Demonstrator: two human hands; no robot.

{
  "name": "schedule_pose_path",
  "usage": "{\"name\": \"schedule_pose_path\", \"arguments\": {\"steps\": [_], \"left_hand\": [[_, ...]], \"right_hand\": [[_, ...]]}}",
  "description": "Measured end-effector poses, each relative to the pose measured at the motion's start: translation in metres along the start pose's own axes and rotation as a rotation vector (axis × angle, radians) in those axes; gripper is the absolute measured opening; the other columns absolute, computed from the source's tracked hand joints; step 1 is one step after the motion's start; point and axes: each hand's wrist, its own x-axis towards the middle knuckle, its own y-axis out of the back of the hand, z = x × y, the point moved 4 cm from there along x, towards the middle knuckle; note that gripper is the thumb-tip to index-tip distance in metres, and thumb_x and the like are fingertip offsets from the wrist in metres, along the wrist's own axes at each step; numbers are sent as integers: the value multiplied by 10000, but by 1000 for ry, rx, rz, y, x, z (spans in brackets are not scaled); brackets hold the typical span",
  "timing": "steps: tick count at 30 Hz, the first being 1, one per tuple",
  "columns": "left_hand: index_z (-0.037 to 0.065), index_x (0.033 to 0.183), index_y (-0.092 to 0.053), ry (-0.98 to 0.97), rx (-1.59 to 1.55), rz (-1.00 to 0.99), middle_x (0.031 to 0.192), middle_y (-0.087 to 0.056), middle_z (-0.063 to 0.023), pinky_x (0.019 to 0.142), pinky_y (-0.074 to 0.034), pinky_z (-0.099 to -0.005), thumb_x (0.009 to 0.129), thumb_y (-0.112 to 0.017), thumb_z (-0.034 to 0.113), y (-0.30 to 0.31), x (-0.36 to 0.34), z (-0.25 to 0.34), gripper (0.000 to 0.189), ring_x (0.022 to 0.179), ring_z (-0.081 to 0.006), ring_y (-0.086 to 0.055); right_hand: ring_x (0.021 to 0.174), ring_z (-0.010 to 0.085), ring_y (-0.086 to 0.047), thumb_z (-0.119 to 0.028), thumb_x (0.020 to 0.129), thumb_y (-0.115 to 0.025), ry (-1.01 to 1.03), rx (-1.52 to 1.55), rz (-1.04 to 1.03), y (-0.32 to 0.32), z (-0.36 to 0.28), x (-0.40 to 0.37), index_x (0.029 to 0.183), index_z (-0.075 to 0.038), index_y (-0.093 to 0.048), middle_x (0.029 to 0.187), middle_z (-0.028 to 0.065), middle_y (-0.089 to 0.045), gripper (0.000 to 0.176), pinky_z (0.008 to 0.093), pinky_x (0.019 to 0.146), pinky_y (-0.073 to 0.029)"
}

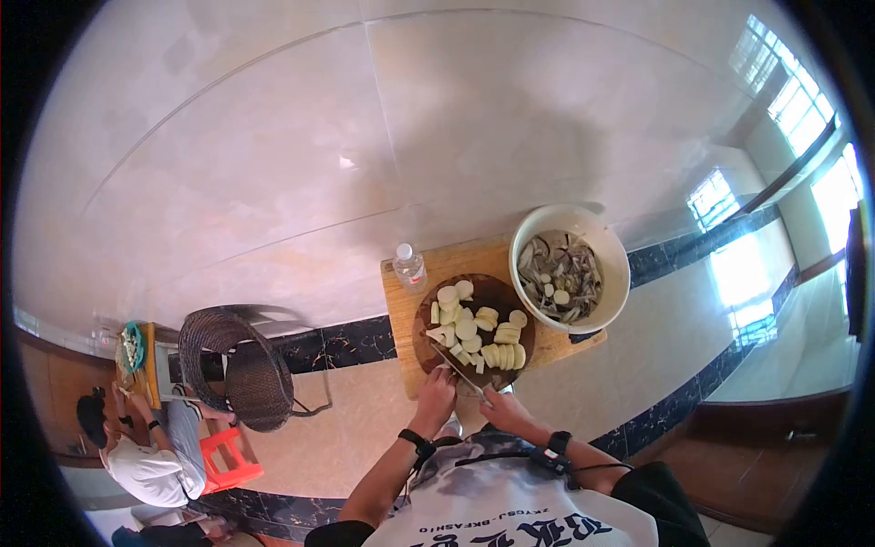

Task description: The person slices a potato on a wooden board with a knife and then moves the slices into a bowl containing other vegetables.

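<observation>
A round dark cutting board lies on a small wooden table, with pale round slices and chunks spread over it. At the board's near edge, my right hand is closed round the handle of a knife, whose blade points up and left across the board. My left hand is at the board's near left edge, beside the blade, its fingers bent together around a pale piece mostly hidden by them. Beyond the board's right side, a white basin holds cut purplish-white pieces in liquid.
A clear bottle stands at the table's back left. Further left are a dark wicker chair and a person on a red stool, working at another small table. A tiled wall rises behind my table.
</observation>
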Motion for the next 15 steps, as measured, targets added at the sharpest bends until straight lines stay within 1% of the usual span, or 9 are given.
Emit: {"name": "schedule_pose_path", "arguments": {"steps": [4, 10, 12, 15], "left_hand": [[-30, 1060, -674, -45, 5, -70, 1144, -619, -167, 951, -513, -435, 842, -568, 78, -5, -4, -6, 266, 1135, -351, -577], [-55, 1068, -670, -148, -51, 65, 1144, -621, -183, 983, -507, -425, 850, -574, 86, 1, -6, -11, 277, 1155, -352, -580], [-62, 1078, -671, -138, -81, 54, 1166, -621, -183, 993, -505, -422, 855, -581, 83, -4, -7, -16, 280, 1175, -349, -577], [-68, 1093, -674, -123, -89, 4, 1205, -621, -183, 1005, -503, -422, 864, -592, 78, -8, -11, -18, 284, 1206, -347, -571]], "right_hand": [[779, 553, -614, -289, 960, -593, 64, 32, 38, -3, -12, -5, 990, 6, -560, 786, 330, -630, 298, 618, 688, -477], [760, 535, -626, -308, 961, -583, 22, -10, 65, -2, -28, -12, 999, -25, -552, 769, 302, -645, 288, 629, 690, -491], [744, 526, -629, -319, 960, -577, 13, -39, 69, -3, -31, -15, 993, -38, -553, 759, 289, -650, 285, 632, 681, -492], [713, 511, -630, -328, 958, -571, 101, -49, 127, -2, -39, -16, 994, -51, -560, 739, 270, -646, 280, 620, 653, -491]]}}
